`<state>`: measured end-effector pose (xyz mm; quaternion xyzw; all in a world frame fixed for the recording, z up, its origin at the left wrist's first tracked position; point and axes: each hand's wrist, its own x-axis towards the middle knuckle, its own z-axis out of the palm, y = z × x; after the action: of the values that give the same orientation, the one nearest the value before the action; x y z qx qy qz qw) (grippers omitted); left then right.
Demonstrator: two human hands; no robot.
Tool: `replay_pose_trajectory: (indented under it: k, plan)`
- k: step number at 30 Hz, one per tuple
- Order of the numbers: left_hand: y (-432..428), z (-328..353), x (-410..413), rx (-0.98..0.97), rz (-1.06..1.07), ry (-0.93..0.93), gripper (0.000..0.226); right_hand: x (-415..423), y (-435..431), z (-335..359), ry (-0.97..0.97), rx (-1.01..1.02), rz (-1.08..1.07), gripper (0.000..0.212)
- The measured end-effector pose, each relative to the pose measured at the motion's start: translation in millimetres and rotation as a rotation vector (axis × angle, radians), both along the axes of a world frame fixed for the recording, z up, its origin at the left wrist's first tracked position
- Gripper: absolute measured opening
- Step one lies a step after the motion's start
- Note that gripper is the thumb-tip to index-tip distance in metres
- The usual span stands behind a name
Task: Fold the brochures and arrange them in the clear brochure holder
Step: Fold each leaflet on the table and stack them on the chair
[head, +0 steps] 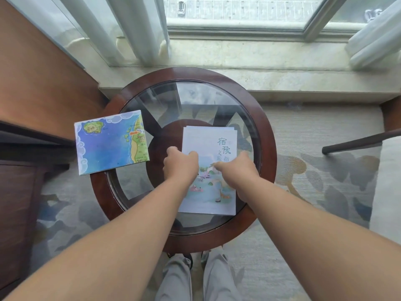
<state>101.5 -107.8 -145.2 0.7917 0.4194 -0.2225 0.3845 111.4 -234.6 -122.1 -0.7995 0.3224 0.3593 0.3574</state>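
A folded pale brochure [209,140] with green characters and a painted river scene lies on the round glass-topped table [265,135], right of centre. My left hand [179,165] has curled fingers touching its left edge. My right hand [236,168] rests on the brochure's middle with a fingertip pressing the cover. Whether either hand pinches the paper is hidden by the knuckles. A second folded brochure, a blue map [110,142], sits at the table's left rim, overhanging it. No clear holder is in view.
A wooden cabinet [43,88] stands at the left, a chair arm [358,142] at the right. White curtains [130,29] and a stone window sill [238,55] lie beyond the table. Patterned carpet surrounds it; my legs show below.
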Motion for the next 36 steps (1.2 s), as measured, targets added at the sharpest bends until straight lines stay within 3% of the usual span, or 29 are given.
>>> replay_pose_trajectory:
  k: [7,14,19,22,24,28,32,36]
  plan:
    - [0,2,11,-0.074,0.105,0.077,0.046,1,2,-5,-0.010,0.051,-0.066,0.058]
    - [-7,0,12,-0.022,0.113,0.068,0.050,3,0,-9,-0.018,0.068,-0.130,0.058]
    - [-4,-2,7,-0.066,0.069,0.047,0.029,3,1,-14,-0.013,0.073,-0.142,0.058]
    - [8,-3,6,0.146,-0.169,0.068,0.039,5,4,-16,-0.005,-0.041,-0.035,0.064]
    - [24,-3,9,0.282,-0.242,-0.018,0.037,8,7,-14,-0.052,-0.184,0.066,0.070]
    - [70,-7,23,0.541,-0.353,-0.078,0.051,8,21,-8,-0.385,-0.413,0.404,0.080]
    - [93,-12,17,0.507,-0.454,0.110,0.069,1,49,-7,-0.470,-0.295,0.613,0.073]
    - [78,-11,-7,0.457,-0.570,0.061,0.066,-9,73,-7,-0.446,-0.214,0.711,0.068]
